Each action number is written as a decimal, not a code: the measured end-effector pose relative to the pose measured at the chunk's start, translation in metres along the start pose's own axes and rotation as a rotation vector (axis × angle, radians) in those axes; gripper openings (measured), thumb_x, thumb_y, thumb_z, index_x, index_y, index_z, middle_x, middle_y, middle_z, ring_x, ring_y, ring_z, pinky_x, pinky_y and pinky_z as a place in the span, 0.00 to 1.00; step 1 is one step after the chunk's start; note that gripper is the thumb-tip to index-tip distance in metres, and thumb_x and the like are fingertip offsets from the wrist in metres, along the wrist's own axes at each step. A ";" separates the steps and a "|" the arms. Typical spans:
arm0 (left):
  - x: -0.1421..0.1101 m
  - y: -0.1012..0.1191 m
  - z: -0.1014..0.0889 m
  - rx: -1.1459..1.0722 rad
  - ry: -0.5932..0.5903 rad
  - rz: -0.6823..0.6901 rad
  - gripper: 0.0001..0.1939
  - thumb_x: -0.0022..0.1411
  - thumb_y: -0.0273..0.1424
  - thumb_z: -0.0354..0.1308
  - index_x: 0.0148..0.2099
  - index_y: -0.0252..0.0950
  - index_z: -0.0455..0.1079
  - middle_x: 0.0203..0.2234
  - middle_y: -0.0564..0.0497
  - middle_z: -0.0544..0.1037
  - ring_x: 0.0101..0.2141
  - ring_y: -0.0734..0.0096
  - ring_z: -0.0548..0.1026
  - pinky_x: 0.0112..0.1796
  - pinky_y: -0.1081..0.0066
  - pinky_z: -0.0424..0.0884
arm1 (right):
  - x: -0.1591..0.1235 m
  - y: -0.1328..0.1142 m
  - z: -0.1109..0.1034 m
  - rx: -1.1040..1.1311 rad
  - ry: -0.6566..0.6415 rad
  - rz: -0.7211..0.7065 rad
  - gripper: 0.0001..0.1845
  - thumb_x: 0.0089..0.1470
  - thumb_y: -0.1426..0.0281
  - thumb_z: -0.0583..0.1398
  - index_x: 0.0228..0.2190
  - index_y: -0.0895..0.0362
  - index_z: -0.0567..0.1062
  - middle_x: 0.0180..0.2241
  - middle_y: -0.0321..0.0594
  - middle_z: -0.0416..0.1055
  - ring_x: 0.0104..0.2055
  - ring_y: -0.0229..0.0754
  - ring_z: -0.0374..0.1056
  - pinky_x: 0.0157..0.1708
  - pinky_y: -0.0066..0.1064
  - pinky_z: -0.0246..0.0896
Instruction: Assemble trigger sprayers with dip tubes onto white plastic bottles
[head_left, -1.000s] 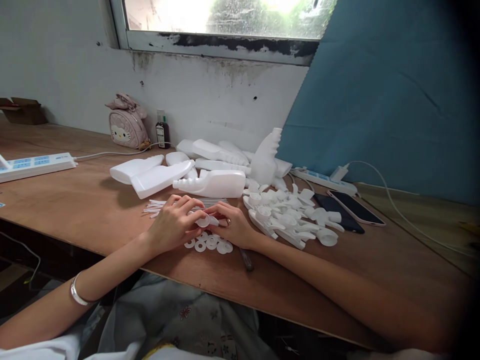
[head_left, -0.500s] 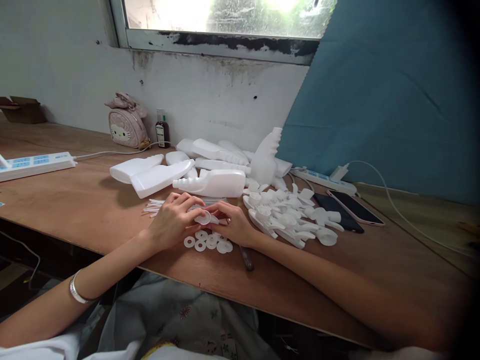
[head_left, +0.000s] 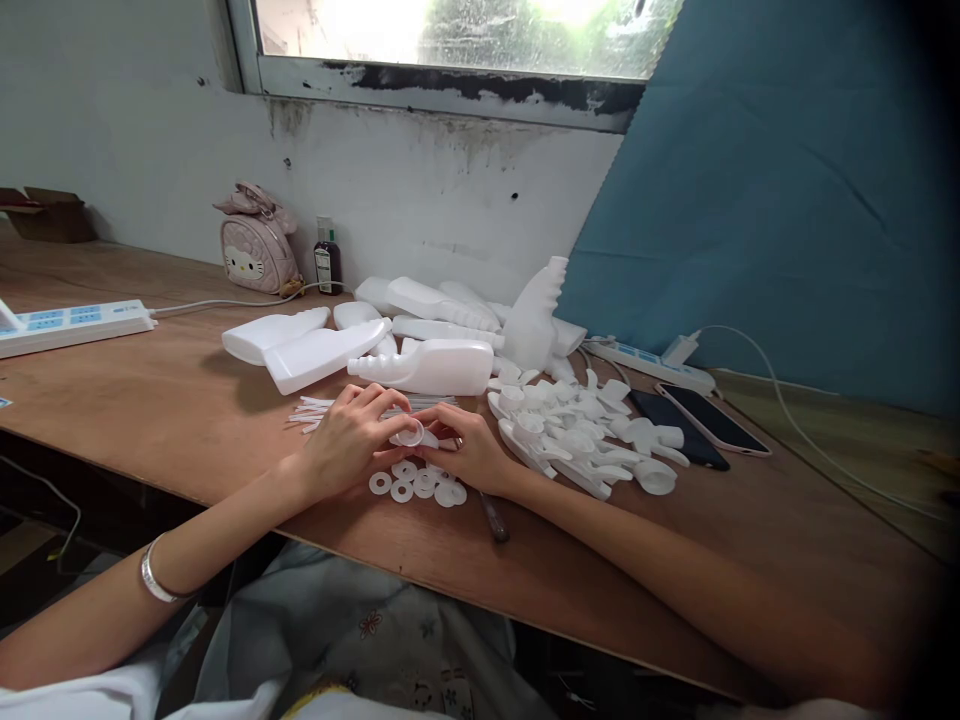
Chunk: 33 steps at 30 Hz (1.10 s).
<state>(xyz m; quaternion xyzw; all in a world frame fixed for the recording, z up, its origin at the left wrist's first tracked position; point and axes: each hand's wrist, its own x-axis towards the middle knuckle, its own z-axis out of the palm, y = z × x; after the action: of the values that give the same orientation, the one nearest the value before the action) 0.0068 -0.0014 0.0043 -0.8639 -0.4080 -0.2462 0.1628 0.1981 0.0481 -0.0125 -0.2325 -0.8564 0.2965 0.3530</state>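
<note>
My left hand (head_left: 346, 442) and my right hand (head_left: 466, 450) meet over the wooden table (head_left: 150, 400), fingers curled together around a small white plastic cap (head_left: 411, 435) held between them. Just below the hands lie several flat white washers (head_left: 420, 488). Thin white tubes (head_left: 311, 412) stick out on the table behind my left hand. A pile of white trigger parts (head_left: 577, 430) lies right of my right hand. White plastic bottles (head_left: 427, 368) lie on their sides behind the hands.
A dark pen-like tool (head_left: 493, 517) lies near the table's front edge. Two phones (head_left: 697, 420) and a power strip (head_left: 645, 362) are at the right, another power strip (head_left: 71, 322) at far left. A pink bag (head_left: 255, 252) and small dark bottle (head_left: 326, 265) stand by the wall.
The hands have hardly moved; the fingers shifted slightly around the small white cap. The view has drifted a little.
</note>
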 end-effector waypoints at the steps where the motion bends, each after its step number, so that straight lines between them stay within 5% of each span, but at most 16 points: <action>1: 0.000 0.000 0.000 -0.002 -0.008 0.000 0.07 0.59 0.32 0.54 0.39 0.39 0.69 0.40 0.48 0.71 0.40 0.64 0.67 0.38 0.66 0.58 | 0.000 0.000 0.000 -0.003 0.001 0.003 0.12 0.45 0.74 0.61 0.36 0.57 0.71 0.32 0.37 0.69 0.31 0.36 0.67 0.29 0.27 0.66; 18: -0.004 0.001 -0.001 0.069 0.193 0.054 0.05 0.57 0.31 0.56 0.31 0.37 0.70 0.36 0.49 0.73 0.36 0.65 0.68 0.37 0.65 0.59 | 0.000 0.000 0.002 0.083 -0.011 0.060 0.12 0.45 0.69 0.62 0.36 0.58 0.71 0.33 0.38 0.71 0.32 0.36 0.67 0.30 0.28 0.67; 33: -0.002 -0.001 -0.003 0.090 0.150 0.124 0.07 0.61 0.31 0.52 0.34 0.39 0.71 0.37 0.50 0.73 0.37 0.67 0.67 0.37 0.66 0.59 | 0.001 0.001 0.001 0.111 -0.023 0.052 0.13 0.45 0.70 0.62 0.36 0.58 0.71 0.33 0.38 0.70 0.32 0.36 0.67 0.31 0.29 0.66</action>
<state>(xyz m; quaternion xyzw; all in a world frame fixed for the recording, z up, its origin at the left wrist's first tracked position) 0.0039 -0.0039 0.0057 -0.8584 -0.3511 -0.2813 0.2466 0.1971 0.0488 -0.0137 -0.2315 -0.8362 0.3554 0.3477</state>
